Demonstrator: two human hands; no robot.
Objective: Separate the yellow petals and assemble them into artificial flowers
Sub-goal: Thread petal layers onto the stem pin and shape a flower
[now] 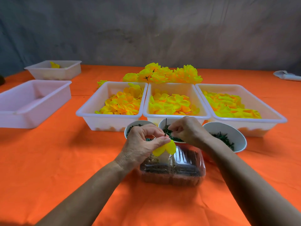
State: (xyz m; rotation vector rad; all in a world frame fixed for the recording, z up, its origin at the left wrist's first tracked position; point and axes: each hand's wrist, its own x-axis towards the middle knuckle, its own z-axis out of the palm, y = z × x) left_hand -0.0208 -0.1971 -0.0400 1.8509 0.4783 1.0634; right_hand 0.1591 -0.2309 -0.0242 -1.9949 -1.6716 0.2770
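My left hand (143, 142) pinches a thin dark green stem (165, 126) that points up, with yellow petals (165, 148) hanging under my fingers. My right hand (187, 129) is just right of the stem, its fingertips pinched at it on something too small to make out. Both hands hover over a clear plastic box (172, 170) of dark parts. Three white trays hold loose yellow petals: left (91, 110), middle (202, 110), right (267, 110). Finished yellow flowers (164, 73) are piled behind the trays.
Three white bowls of dark green parts sit before the trays: left (130, 125), middle (161, 123), right (234, 134). Two more white trays stand at the left, near (32, 101) and far (53, 69). An orange cloth (65, 160) covers the table. A white object (286, 75) lies far right.
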